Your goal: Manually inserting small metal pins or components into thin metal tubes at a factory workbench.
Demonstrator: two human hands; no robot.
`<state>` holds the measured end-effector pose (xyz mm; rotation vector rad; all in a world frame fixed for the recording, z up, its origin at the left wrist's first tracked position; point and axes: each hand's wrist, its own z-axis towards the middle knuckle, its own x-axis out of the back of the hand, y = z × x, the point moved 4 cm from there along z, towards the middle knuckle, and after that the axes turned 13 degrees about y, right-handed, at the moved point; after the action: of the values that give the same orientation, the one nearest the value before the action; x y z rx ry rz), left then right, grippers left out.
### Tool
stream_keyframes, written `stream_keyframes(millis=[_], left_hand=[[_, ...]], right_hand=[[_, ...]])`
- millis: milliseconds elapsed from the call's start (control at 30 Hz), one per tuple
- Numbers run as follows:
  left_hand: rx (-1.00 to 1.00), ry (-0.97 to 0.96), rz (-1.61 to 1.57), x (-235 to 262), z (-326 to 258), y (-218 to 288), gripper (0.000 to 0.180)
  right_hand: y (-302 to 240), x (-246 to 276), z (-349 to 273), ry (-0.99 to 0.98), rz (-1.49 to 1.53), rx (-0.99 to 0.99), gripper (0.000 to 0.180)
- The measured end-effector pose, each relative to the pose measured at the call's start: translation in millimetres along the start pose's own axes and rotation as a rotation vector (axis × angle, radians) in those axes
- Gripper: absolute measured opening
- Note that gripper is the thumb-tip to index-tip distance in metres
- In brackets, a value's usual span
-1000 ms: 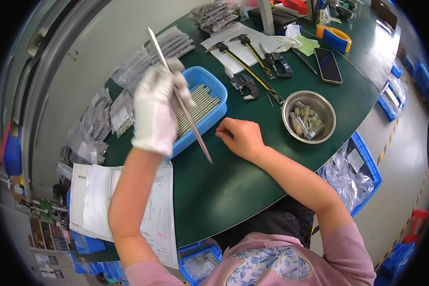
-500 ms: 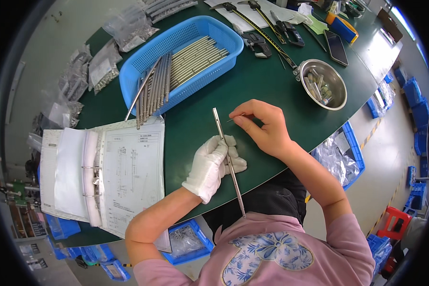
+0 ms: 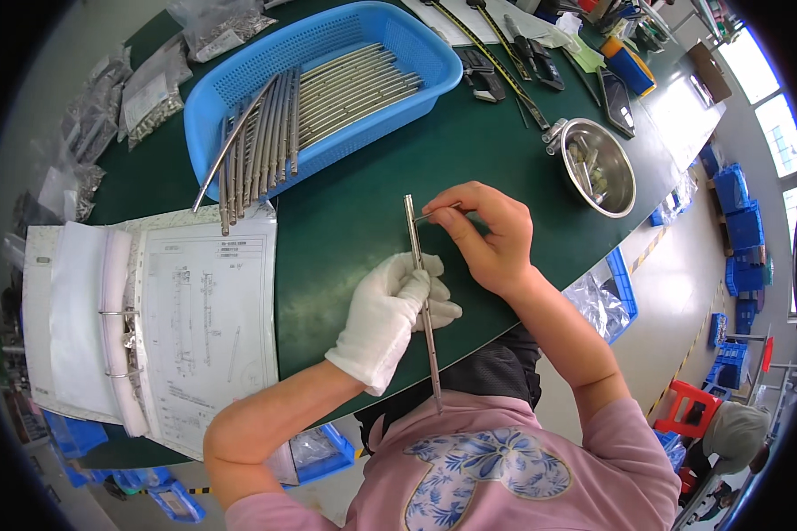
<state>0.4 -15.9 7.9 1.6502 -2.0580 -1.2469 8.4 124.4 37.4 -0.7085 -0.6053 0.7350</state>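
Observation:
My left hand (image 3: 385, 314), in a white glove, is closed around the middle of a long shiny metal rod (image 3: 430, 341). The rod stands nearly lengthwise in front of me, its lower end close to my shirt. Small holes show along it. My bare right hand (image 3: 487, 230) pinches a thin metal pin (image 3: 432, 212) between thumb and forefinger. The pin's tip reaches the side of the rod near its upper end; whether it sits in a hole I cannot tell.
A blue perforated basket (image 3: 328, 159) holds many metal rods, several lying across its near edge. At left lies an open binder with drawings (image 3: 208, 310). A steel bowl (image 3: 624, 190) with small parts, calipers (image 3: 483, 75) and a phone (image 3: 617, 102) are at right. Bagged parts (image 3: 155, 97) line the far left.
My right hand has brought the pin against the rod's upper part, where a gap was before. The rod has turned slightly more upright. The whole view has shifted a little.

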Motion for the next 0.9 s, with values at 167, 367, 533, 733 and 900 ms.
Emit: stream_keyframes(millis=[167,367,533,733,900], left_hand=[[-0.002,-0.003,-0.005,-1,-1,1,0.02],[-0.033,-0.004,0.018,-1,-1,-1,0.018],[-0.022,0.02,0.011,-3,-3,0,0.018],[-0.03,0.0,0.019,-3,-3,1,0.018],[-0.035,-0.011,0.019,-3,-2,4,0.019]], right_hand=[[-1,-1,0,-0.012,0.022,0.015,0.006],[-7,2,1,0.013,-0.105,0.156,0.008],[-24,0,-1,0.046,-0.283,0.369,0.008],[-20,2,-1,0.045,-0.237,0.365,0.008],[-13,5,-1,0.058,-0.151,0.262,0.008]])
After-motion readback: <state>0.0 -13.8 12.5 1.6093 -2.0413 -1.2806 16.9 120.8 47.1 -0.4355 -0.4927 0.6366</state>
